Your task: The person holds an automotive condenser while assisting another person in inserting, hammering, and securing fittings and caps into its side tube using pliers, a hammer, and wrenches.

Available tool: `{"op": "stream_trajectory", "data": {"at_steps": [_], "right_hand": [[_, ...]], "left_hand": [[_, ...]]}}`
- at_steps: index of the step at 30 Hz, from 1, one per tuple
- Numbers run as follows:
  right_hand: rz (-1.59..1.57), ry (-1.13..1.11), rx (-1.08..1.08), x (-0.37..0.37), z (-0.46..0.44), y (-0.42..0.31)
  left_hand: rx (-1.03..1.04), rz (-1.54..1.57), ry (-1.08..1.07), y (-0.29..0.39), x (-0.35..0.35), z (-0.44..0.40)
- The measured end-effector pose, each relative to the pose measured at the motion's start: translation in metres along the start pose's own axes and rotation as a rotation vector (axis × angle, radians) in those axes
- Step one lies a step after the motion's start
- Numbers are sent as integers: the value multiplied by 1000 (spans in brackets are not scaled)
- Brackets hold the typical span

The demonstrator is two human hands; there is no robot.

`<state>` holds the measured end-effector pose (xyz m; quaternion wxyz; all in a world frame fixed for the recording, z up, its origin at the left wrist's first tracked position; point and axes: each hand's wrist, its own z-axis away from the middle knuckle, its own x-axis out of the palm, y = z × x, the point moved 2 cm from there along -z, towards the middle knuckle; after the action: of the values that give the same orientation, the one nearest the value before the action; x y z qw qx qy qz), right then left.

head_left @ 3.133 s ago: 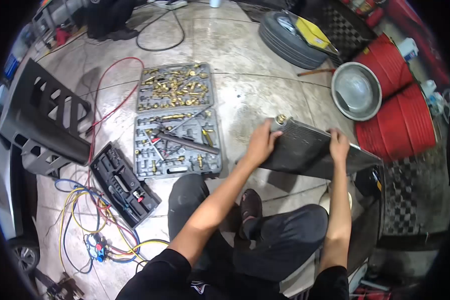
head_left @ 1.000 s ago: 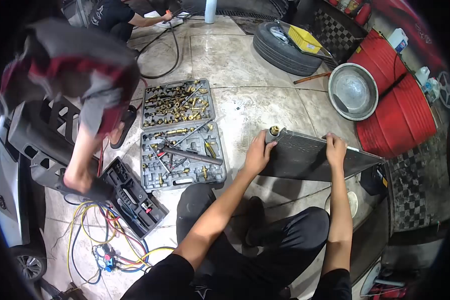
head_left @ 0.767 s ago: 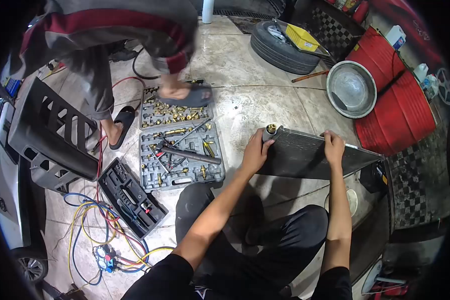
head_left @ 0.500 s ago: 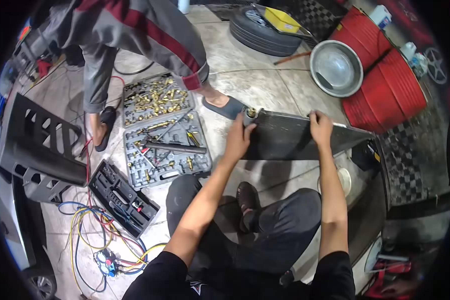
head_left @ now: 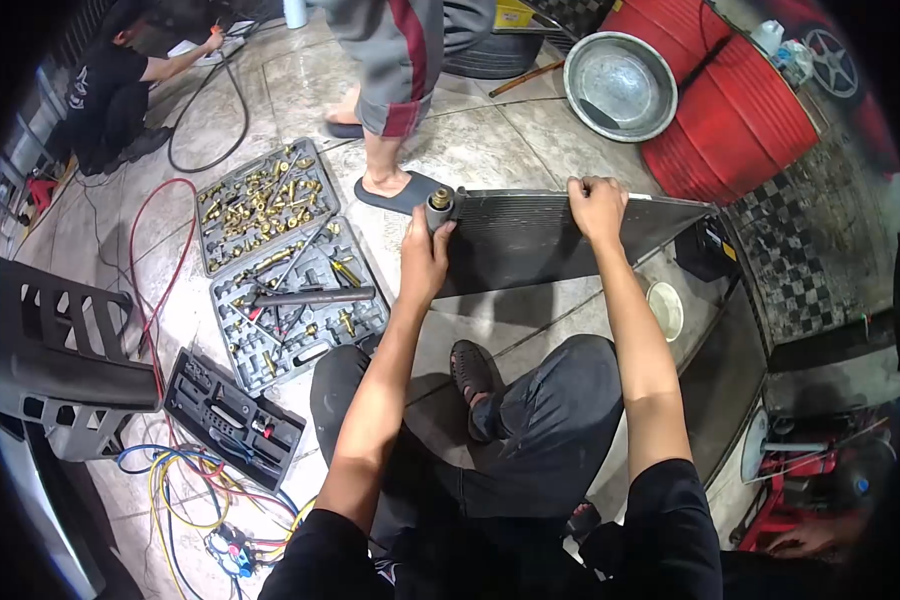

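A dark, flat finned panel point(head_left: 520, 245), like a radiator, stands tilted on its long edge in front of me. My left hand point(head_left: 425, 255) is wrapped round its left end, beside a grey cylinder with a brass fitting point(head_left: 439, 203) on top. My right hand point(head_left: 600, 208) grips the panel's upper edge right of the middle, fingers curled over it. Left of the panel lies an open grey case point(head_left: 295, 350) with brass fittings and tools in both halves, a dark bar across the lower half. Nearer me is a black tool tray point(head_left: 232, 418).
A person in grey trousers point(head_left: 395, 70) stands just beyond the panel's left end. Another person point(head_left: 110, 100) crouches far left. Red drums point(head_left: 730, 130) and a metal basin point(head_left: 620, 87) are at the right. Coloured hoses with gauges point(head_left: 228, 552) lie lower left, near a black plastic part point(head_left: 60, 350).
The person in grey trousers has come from the left, stepping past the case to beyond the panel. My view has turned, shifting the scene. Both my hands keep their hold.
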<state>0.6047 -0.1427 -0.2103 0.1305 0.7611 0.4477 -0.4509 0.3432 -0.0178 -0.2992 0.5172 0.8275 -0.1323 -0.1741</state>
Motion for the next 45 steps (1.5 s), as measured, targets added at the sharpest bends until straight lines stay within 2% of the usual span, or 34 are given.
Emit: {"op": "stream_trajectory", "data": {"at_steps": [2, 6, 8, 14, 16, 20, 21, 22, 24, 25, 27, 28, 34, 36, 38, 39, 40, 41, 45], "right_hand": [[-19, -32, 0, 1, -1, 1], [-44, 2, -26, 2, 0, 3], [-38, -8, -16, 4, 0, 4], [-74, 34, -52, 10, 2, 10], [-68, -3, -44, 9, 2, 10], [-34, 0, -63, 5, 3, 6], [-23, -10, -62, 5, 2, 6], [-20, -11, -61, 4, 2, 6], [22, -79, -43, 1, 2, 4], [27, -84, -45, 0, 2, 3], [28, 43, -186, -6, 0, -3], [-33, 157, -287, 31, 5, 37], [-152, 97, -249, 40, 22, 62], [-192, 82, -240, 47, 7, 62], [-230, 68, -229, 40, 15, 73], [-248, 62, -223, 43, 7, 66], [-265, 57, -215, 28, 52, 71], [-281, 53, -207, 44, 5, 73], [-345, 33, -172, 48, 14, 60]], "left_hand": [[26, 42, 12, 4, 0, 0], [-74, -30, -33, -3, 0, 0], [73, -51, 19, 1, -1, -2], [35, 38, -14, 4, -2, -1], [87, 49, 1, 14, -5, -1], [27, 154, -37, 5, -4, -6], [-141, 145, -108, 0, -8, -10], [-142, 147, -109, -3, -8, -17], [50, 100, -35, 3, -6, -33], [54, 198, -25, 5, -1, -35], [-40, 237, -101, -3, 3, -33], [-127, 268, -178, -9, 5, -32], [-196, 324, -168, 2, 0, -27], [-149, 296, -198, -9, 3, -30], [-152, 417, -197, -15, 6, -30], [-184, 299, -199, -16, 4, -30], [-215, 181, -203, -17, 4, -29], [-277, 219, -195, -2, 0, -28], [-247, 248, -190, -10, 3, -27]]}}
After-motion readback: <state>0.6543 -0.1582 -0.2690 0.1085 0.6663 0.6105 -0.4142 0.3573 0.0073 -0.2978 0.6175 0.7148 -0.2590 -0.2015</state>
